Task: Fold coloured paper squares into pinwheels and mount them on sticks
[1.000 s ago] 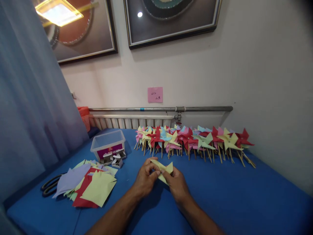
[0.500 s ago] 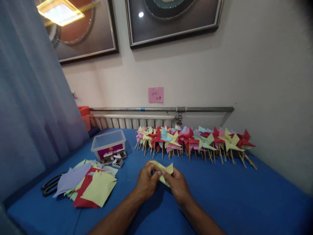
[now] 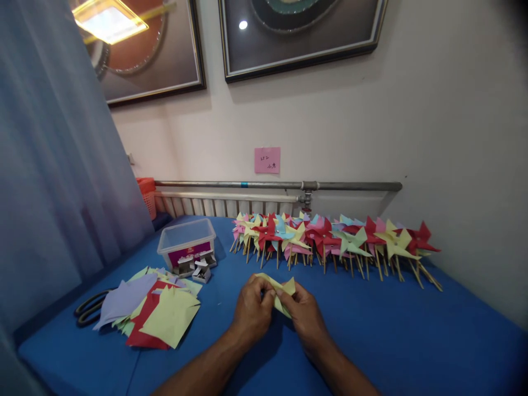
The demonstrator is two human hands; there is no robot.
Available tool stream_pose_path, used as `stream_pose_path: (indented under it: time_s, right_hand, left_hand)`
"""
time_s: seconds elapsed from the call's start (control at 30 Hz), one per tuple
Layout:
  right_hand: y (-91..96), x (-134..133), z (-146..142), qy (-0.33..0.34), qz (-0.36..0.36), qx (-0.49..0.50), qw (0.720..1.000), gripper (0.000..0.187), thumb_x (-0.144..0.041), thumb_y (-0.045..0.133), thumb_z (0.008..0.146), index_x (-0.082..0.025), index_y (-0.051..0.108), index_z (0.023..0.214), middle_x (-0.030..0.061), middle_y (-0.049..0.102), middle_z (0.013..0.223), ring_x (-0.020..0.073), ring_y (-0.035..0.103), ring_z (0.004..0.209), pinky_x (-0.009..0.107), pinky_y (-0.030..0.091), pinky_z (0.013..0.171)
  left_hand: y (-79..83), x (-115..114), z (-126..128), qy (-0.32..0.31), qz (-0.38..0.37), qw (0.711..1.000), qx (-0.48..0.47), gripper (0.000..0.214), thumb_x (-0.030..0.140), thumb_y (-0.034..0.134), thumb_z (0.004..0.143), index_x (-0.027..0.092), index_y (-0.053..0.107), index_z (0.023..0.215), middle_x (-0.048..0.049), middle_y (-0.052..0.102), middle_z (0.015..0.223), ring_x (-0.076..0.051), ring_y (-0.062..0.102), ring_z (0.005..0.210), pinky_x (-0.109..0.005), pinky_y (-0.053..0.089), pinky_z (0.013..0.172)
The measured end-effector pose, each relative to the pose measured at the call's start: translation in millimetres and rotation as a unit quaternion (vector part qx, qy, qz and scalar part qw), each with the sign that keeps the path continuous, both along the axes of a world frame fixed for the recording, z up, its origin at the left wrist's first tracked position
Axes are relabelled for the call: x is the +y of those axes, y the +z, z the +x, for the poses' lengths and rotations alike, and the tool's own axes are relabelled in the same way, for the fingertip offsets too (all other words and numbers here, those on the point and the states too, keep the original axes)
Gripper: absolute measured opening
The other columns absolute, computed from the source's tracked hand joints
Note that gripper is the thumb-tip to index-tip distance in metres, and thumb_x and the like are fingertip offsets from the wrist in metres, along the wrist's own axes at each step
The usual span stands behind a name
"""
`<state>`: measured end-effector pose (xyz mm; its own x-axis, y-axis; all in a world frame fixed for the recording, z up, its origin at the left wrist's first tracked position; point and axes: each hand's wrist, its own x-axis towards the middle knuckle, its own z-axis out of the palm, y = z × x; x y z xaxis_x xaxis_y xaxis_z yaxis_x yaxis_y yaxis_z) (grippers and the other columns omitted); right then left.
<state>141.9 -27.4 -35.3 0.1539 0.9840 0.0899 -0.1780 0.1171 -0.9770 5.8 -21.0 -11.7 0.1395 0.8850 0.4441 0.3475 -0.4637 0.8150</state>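
Observation:
A pale yellow paper pinwheel (image 3: pixel 290 286), its corners partly folded in, is held above the blue table by both hands. My left hand (image 3: pixel 254 308) pinches its left side, with thumb and forefinger close to the middle of the paper. On the other side my right hand (image 3: pixel 304 316) grips the paper, its thumb pressed near the centre. The fingers cover much of the sheet, and whether a pin is between them cannot be made out. Beyond the hands stand many finished pinwheels (image 3: pixel 325 236) in red, yellow, pink, green and blue on thin sticks.
At the left lies a pile of cut paper squares (image 3: pixel 171 319), with black-handled scissors (image 3: pixel 88 309) partly under it. Behind it are a clear plastic tub (image 3: pixel 185 234) and small open boxes (image 3: pixel 201 271). A pipe (image 3: pixel 350 186) runs along the wall behind the blue table (image 3: pixel 371 341).
The view has shifted slightly, so the surroundings sit a little further right. Both hands still hold the yellow paper, with the fingers moved slightly around its middle.

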Motion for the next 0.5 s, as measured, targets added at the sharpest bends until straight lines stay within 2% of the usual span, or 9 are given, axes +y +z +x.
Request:
stream_pose_path:
  time_s: [0.17, 0.37, 0.5]
  right_hand:
    - [-3.6, 2.1, 0.8, 0.005, -0.003, -0.003, 1.0, 0.042, -0.055, 0.083, 0.064, -0.02, 0.07, 0.082, 0.0009, 0.069, 0.069, 0.0192, 0.06, 0.064, 0.027, 0.046, 0.06]
    - [9.1, -6.4, -1.2, -0.005, -0.012, -0.056, 0.998, 0.042, -0.057, 0.081, 0.066, -0.02, 0.069, 0.08, -0.001, 0.067, 0.063, 0.0172, 0.056, 0.057, 0.026, 0.041, 0.053]
    - [8.6, -6.5, -1.2, 0.002, 0.0, -0.042, 0.999, 0.043, -0.055, 0.084, 0.064, -0.019, 0.071, 0.083, 0.0009, 0.071, 0.07, 0.019, 0.061, 0.064, 0.027, 0.046, 0.059]
  left_hand:
    - [1.9, -1.1, -0.1, 0.0, -0.014, 1.0, 0.005, 0.013, 0.013, 0.054, 0.081, 0.02, 0.053, 0.07, -0.0005, 0.055, 0.078, -0.016, 0.053, 0.076, -0.028, 0.038, 0.072]
    - [1.4, 1.2, -0.4, 0.01, -0.022, 1.0, -0.013, 0.014, 0.012, 0.055, 0.08, 0.019, 0.053, 0.067, 0.0002, 0.055, 0.076, -0.015, 0.052, 0.074, -0.027, 0.038, 0.071]
    - [0.5, 3.3, -0.1, 0.004, -0.023, 1.0, -0.017, 0.016, 0.012, 0.055, 0.08, 0.019, 0.052, 0.066, 0.0001, 0.055, 0.074, -0.015, 0.053, 0.073, -0.027, 0.039, 0.07]
